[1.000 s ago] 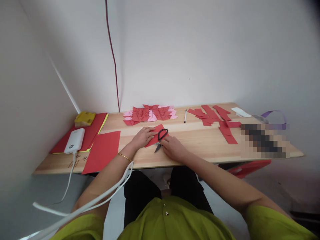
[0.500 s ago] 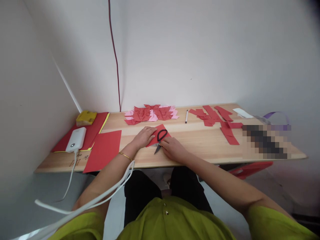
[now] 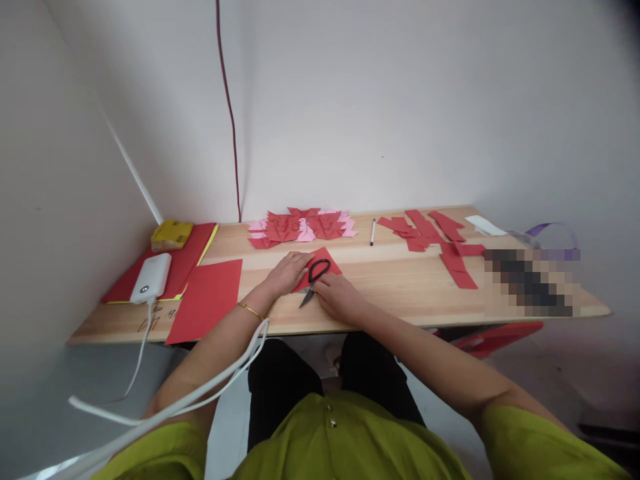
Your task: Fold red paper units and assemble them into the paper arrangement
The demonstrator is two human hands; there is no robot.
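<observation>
A small piece of red paper (image 3: 332,266) lies on the wooden table between my two hands. My left hand (image 3: 290,272) rests on its left part, fingers stretched out and flat. In my right hand (image 3: 339,298) is a pair of scissors (image 3: 307,297) with black handles. One handle loop stands up over the paper, and the dark blade points down to the left, toward the table's front edge. The fingers of my right hand are curled at the paper's lower right edge, which they partly hide.
Left of my hands lie a large red sheet (image 3: 209,293), a white power bank (image 3: 151,277) with a cable, and a yellow packet (image 3: 171,235). Folded red and pink paper pieces (image 3: 285,228), a pen (image 3: 373,232) and red strips (image 3: 423,229) lie along the back.
My right hand and the scissors have shifted slightly left along the red paper. My left hand stays about where it was.
</observation>
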